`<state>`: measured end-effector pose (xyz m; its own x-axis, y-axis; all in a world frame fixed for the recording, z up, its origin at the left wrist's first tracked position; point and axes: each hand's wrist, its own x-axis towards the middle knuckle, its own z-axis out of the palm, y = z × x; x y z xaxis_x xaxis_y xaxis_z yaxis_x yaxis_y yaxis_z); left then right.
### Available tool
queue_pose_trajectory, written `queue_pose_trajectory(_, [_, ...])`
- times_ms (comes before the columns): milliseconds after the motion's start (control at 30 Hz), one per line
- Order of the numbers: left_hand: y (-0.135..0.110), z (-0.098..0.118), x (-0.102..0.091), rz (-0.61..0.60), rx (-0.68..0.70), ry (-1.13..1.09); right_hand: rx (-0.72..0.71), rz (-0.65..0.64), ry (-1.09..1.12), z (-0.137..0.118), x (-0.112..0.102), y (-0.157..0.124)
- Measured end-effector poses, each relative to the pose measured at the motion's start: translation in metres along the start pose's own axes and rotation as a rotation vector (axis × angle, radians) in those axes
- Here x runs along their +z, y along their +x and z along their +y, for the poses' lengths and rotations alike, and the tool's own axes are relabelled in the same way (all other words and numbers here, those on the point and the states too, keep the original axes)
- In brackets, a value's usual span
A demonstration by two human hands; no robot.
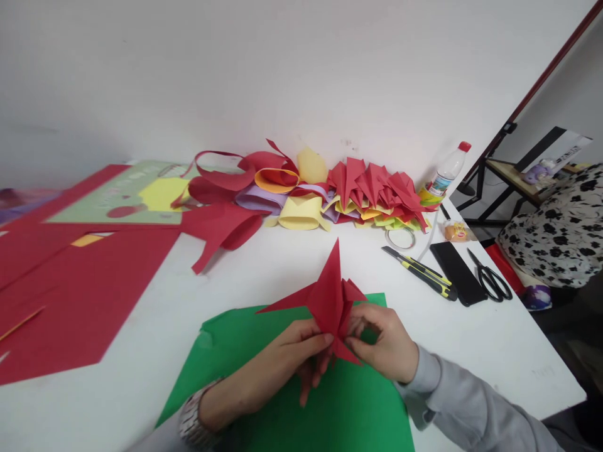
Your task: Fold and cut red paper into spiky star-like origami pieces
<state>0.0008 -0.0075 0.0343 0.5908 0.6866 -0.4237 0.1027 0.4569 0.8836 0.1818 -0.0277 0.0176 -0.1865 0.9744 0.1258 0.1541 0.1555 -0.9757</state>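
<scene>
A red folded-paper star [331, 295] with several long points is held up over a green sheet [264, 370] on the white table. My left hand [304, 351] pinches its lower left part, thumb on the front face. On the other side, my right hand [384, 339] grips the right edge near the bottom, thumb and index finger pressed to the paper. The fingertips behind the paper are partly hidden.
Behind stand red folded stars [377, 185] and rolled paper pieces [299, 213]. To the right lie a tape roll [400, 238], a utility knife [419, 271], a black phone-like slab [458, 273], scissors [490, 279] and a bottle [445, 176]. Cut red sheets [94, 301] cover the left.
</scene>
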Motion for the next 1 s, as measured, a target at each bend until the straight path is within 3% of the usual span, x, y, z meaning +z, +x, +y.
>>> queue_pose_trajectory(200, [0.0026,-0.0021,0.0036,0.077,0.096,0.159,0.171,-0.106,0.394,0.0013,-0.0022,0.0026])
queue_pose_trajectory(300, [0.0029,-0.0039,0.006,0.13,0.165,0.262,0.202,-0.088,0.469,0.0032,-0.0005,0.0034])
queue_pose_trajectory(467, [0.0021,-0.0017,0.0021,0.218,0.176,0.205,0.264,-0.009,0.416,0.0085,0.0021,0.0037])
queue_pose_trajectory(633, [0.006,-0.0032,-0.0021,0.365,0.108,0.187,0.251,-0.046,0.407,0.0081,0.0009,0.0039])
queue_pose_trajectory(767, [0.008,-0.0049,0.0022,0.381,0.1,0.216,0.218,-0.028,0.384,0.0049,0.0016,0.0055])
queue_pose_trajectory(1000, [0.0018,-0.0032,0.0042,0.395,0.035,0.414,0.254,0.115,0.115,0.0069,0.0016,0.0081])
